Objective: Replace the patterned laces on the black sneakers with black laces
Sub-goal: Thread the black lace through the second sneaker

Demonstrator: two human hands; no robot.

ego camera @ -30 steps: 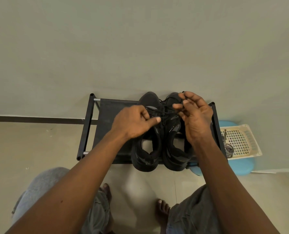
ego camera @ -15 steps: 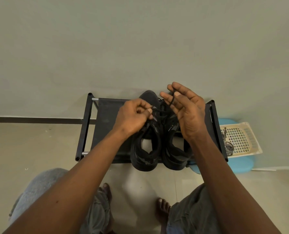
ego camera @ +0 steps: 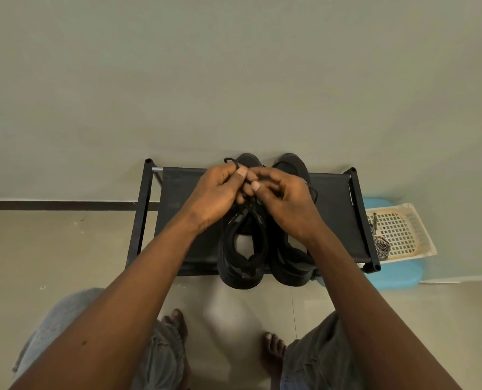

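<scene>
At frame centre, a black lace (ego camera: 231, 161) is pinched by the curled fingers of the left hand (ego camera: 214, 196) and right hand (ego camera: 288, 205) over the black sneakers (ego camera: 242, 267) on the rack (ego camera: 337, 218) — patterned laces (ego camera: 380, 244) lie in the basket (ego camera: 420, 230) at right.

no text, brand, number or sign can be read here. the left black low sneaker (ego camera: 241, 263) on the rack carries a small pale mark on its side, close to the lace holes, but it is too small and too blurred to tell if it is letters or only a pattern.
</scene>
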